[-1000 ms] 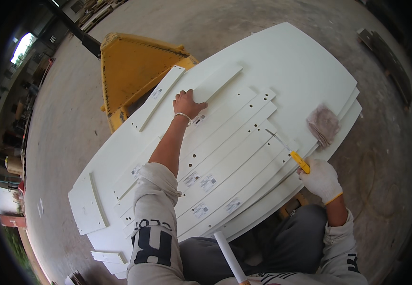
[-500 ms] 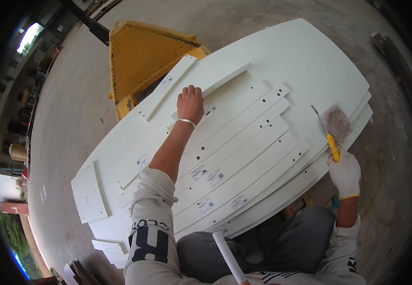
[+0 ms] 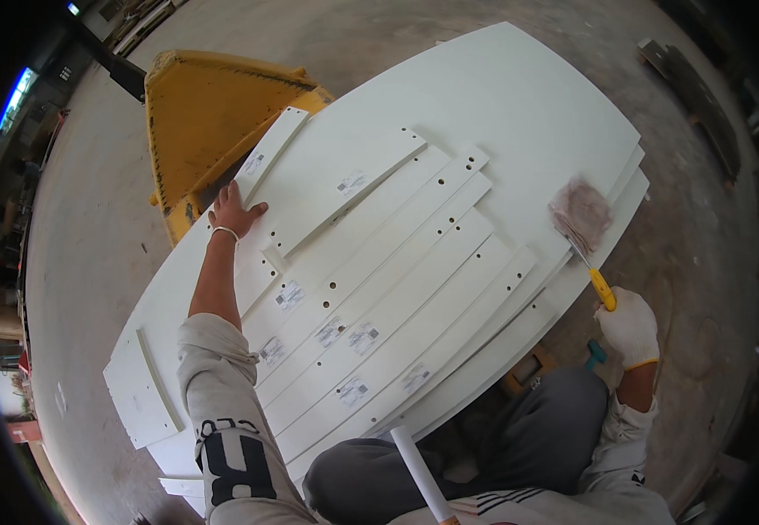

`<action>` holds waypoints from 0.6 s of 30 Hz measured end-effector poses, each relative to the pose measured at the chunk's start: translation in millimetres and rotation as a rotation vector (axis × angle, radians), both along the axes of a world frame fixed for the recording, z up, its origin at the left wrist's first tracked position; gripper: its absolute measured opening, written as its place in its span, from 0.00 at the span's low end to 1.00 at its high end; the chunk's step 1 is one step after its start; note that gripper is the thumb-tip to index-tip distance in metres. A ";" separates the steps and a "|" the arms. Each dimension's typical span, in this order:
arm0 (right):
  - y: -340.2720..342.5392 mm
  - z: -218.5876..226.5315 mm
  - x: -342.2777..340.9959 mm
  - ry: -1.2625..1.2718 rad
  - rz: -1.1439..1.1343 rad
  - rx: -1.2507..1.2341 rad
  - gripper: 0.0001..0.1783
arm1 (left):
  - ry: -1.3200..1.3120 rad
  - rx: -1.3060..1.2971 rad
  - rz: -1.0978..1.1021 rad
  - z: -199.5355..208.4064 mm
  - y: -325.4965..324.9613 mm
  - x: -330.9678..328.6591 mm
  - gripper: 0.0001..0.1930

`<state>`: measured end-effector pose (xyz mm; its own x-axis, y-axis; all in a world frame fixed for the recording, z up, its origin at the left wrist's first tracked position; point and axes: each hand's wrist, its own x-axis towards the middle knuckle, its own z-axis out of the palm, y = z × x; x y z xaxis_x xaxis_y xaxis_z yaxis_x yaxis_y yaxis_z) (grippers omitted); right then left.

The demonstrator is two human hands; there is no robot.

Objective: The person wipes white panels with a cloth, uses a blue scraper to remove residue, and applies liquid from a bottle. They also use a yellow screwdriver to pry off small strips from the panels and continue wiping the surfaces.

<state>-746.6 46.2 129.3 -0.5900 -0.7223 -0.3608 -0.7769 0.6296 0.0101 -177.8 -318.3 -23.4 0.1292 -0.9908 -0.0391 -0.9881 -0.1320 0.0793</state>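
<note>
My left hand (image 3: 235, 213) is bare, with a bracelet at the wrist. Its thumb and fingers are spread at the lower end of a narrow white board (image 3: 267, 157) on the far left side of the stack. Beside it, a wider white strip (image 3: 355, 184) with drilled holes and a label lies flat. In a white glove, my right hand (image 3: 631, 328) is closed around a yellow-handled tool (image 3: 602, 289) with a thin metal shaft. The shaft's tip meets a pinkish-brown, cloth-like patch (image 3: 580, 214) on the large white panel (image 3: 519, 96); the tip is hidden there.
Several labelled, drilled white strips (image 3: 388, 254) overlap across the panels. A curved white piece (image 3: 145, 389) lies at the left end. Beyond the stack stands a yellow metal frame (image 3: 213, 114). A white stick with a tan end (image 3: 421, 472), like a cigarette, crosses the lower edge.
My left hand has let go of a raised white strip, now flat, and moved left to the narrow board. The tool's shaft has swung onto the pinkish-brown patch. The whole view has shifted.
</note>
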 end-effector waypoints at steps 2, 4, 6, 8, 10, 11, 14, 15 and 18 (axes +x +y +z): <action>3.5 8.5 8.0 -0.146 0.075 0.036 0.14 | 0.029 0.048 -0.025 -0.8 -0.2 2.5 0.44; 5.9 8.9 14.8 -0.323 0.238 0.121 0.14 | 0.023 0.066 -0.050 3.0 1.0 3.5 0.41; 10.6 6.5 20.3 -0.219 0.206 0.153 0.14 | 0.020 0.048 -0.073 7.4 5.1 1.1 0.35; 16.2 7.5 12.9 -0.101 0.139 0.141 0.14 | 0.014 0.018 -0.090 14.3 6.0 5.3 0.29; 25.6 6.8 2.5 -0.143 0.146 0.142 0.13 | 0.130 -0.079 -0.157 10.3 2.0 23.9 0.25; 30.3 5.5 1.3 -0.175 0.180 0.147 0.13 | 0.183 -0.129 -0.187 11.4 -0.1 35.2 0.23; 29.5 10.3 18.3 -0.298 0.196 0.161 0.11 | 0.350 0.010 -0.172 26.3 4.4 24.9 0.19; 30.2 7.0 21.1 -0.315 0.201 0.120 0.10 | 0.410 -0.010 -0.207 25.5 6.2 23.9 0.19; 28.6 -7.4 27.9 -0.292 0.257 0.064 0.09 | 0.615 0.062 -0.208 22.3 0.7 38.6 0.22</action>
<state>-718.7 74.8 121.9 -0.2588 -0.8039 -0.5356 -0.8852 0.4193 -0.2015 -139.1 -317.6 -1.2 -0.1296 -0.9863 -0.1023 -0.7701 0.0351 0.6369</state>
